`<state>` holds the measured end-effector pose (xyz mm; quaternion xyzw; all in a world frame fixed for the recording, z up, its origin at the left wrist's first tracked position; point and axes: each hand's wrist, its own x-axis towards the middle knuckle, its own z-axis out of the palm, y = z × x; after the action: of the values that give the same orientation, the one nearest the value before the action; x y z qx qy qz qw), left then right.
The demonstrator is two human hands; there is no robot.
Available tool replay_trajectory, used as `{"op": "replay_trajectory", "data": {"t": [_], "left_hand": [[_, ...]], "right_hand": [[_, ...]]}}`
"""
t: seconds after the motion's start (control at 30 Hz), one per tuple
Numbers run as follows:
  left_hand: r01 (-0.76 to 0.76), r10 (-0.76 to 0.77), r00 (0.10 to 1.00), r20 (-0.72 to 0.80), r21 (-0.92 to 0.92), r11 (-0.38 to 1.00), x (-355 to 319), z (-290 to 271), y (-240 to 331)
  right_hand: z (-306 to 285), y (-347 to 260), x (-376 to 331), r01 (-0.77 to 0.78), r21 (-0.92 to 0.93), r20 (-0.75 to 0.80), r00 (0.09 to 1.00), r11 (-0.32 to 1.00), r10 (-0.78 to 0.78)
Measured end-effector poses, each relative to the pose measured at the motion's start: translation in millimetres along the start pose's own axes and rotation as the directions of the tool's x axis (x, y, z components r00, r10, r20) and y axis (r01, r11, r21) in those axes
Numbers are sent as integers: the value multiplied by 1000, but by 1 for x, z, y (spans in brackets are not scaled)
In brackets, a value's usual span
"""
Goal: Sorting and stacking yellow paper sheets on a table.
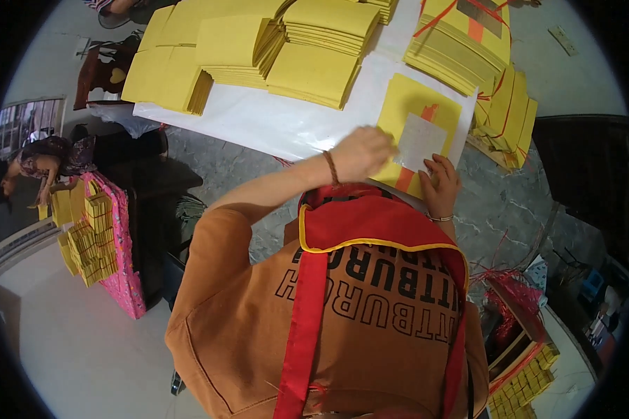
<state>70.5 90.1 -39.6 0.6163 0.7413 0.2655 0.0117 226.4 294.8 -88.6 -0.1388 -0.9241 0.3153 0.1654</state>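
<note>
On the white sheet (272,126) that covers the table lie several stacks of yellow paper (258,49), squared and fanned at their edges. At the upper right stands a taller bundle (461,45) of the same yellow paper, tied with thin red string, with an orange stripe and a dark patch on top. More tied bundles lean beside it toward the grey marbled table edge (496,202).

Directly before the person lies 1 yellow sheet (416,112) with an orange strip down its middle and a pale silver square (419,140) laid over that strip. The left hand (363,152), with a brown cord at the wrist, rests on the left edge of this yellow sheet, fingers curled and pressed down on the paper; I cannot tell if it pinches anything. The right hand (440,185), with a thin bracelet, lies on the lower right corner of the sheet, fingers spread a little, fingertips touching the silver square.

At far left another person bends over small yellow stacks (91,237) on a pink cloth (122,272).
</note>
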Motion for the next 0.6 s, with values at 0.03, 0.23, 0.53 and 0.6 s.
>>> {"op": "replay_trajectory", "data": {"t": [0.03,0.23,0.53,0.6], "left_hand": [[-24,25,997,76,-4,1000,0,2,14],[-162,142,977,157,127,979,4,15,17],[300,-237,953,187,-512,805,13,10,-3],[479,-353,878,325,-608,633,17,9,-6]], "right_hand": [[-1,0,0,-1,-4,9,1000,1000,2],[-4,3,2,-42,135,37,999,990,38],[2,28,10,-136,579,69,991,804,118],[5,36,7,-105,576,71,994,811,79]]}}
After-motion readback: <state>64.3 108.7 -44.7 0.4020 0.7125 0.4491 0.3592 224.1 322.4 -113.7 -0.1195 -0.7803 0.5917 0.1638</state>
